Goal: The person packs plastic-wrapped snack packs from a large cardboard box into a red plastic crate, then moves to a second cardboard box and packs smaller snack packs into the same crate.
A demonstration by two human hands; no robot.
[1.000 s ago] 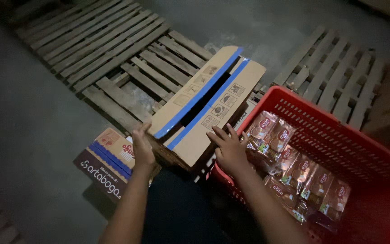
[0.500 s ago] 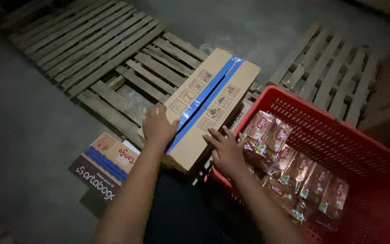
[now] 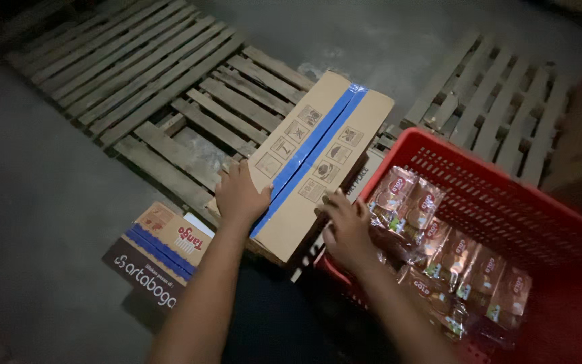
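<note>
Cardboard carton, brown and long with a blue tape strip down its closed top flaps (image 3: 308, 162), is what both hands are on right now. It sits on the near edge of a grey slatted wooden pallet (image 3: 170, 114), with its long axis running diagonally from the near end by the person's wrists up and away to the right. So the box lies straight ahead of the hands, and they only cover its near end.

Nearest to the camera are the two forearms. The left hand (image 3: 240, 194) is laid flat, fingers spread wide, palm down on the left flap just beside the tape line. It isn't gripping anything, just pressing on top. The right hand (image 3: 346, 226) is at the carton's near right edge, fingers loosely curled against the side, squeezed between the box and the basket. I can't tell whether it actually has a grip on that edge or is only resting there. The left one is clearly further up on the lid.

Down on the concrete floor, near left of the carton, there's a flattened printed cardboard box in orange, blue and dark brown (image 3: 159, 253). Touching the carton's right side is a red plastic mesh basket (image 3: 506, 202) filled with shiny brown snack packets (image 3: 439, 256). Further back right is another wooden pallet (image 3: 500, 101).
</note>
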